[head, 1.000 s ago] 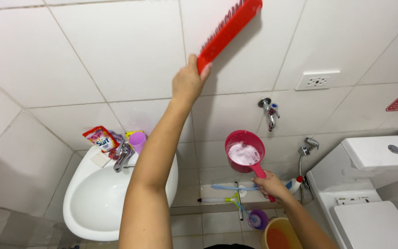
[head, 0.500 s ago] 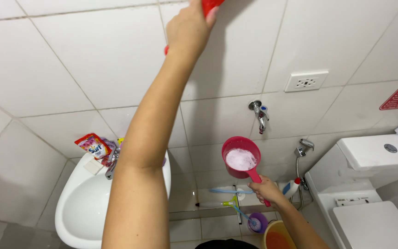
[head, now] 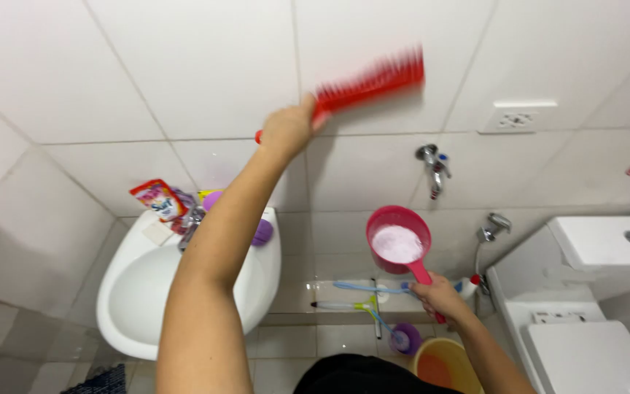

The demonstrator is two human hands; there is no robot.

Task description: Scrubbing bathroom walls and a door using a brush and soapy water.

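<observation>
Fingers (head: 286,124) around brush (head: 370,82), above sink (head: 122,321)

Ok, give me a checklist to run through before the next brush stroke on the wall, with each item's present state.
1. Left hand gripping the red brush: ok.
2. Bristles touching the wall tiles: cannot tell, the brush is blurred.
3. Right hand holding the pink dipper by its handle: ok.
4. Dipper filled with white foamy liquid, held level: ok.
5. Dipper apart from the wall tap: ok.
6. Wall socket beside the brush, dry: cannot tell.
</observation>
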